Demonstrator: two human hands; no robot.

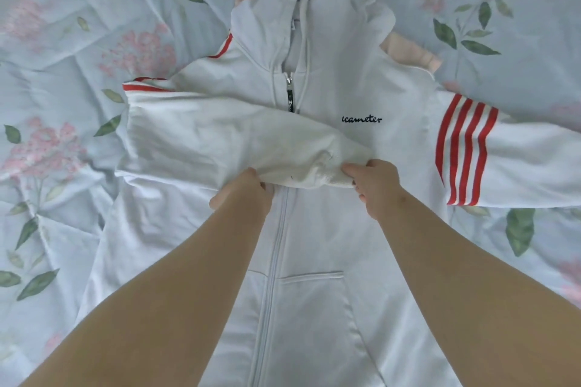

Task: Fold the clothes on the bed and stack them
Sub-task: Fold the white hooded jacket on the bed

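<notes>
A white zip-up hoodie (314, 261) lies face up on the bed, hood pointing away from me, zipper closed. Its left sleeve (220, 138) is folded across the chest, red stripes showing at the shoulder. My left hand (248, 192) grips the lower edge of that sleeve near the zipper. My right hand (374, 185) pinches the sleeve's ribbed cuff at mid-chest. The right sleeve (503, 160), with red stripes, stretches out flat to the right.
A pale pink garment (405, 50) pokes out from under the hoodie's hood and right shoulder. The bedsheet (78, 56) is light blue with pink flowers and green leaves, wrinkled on the left.
</notes>
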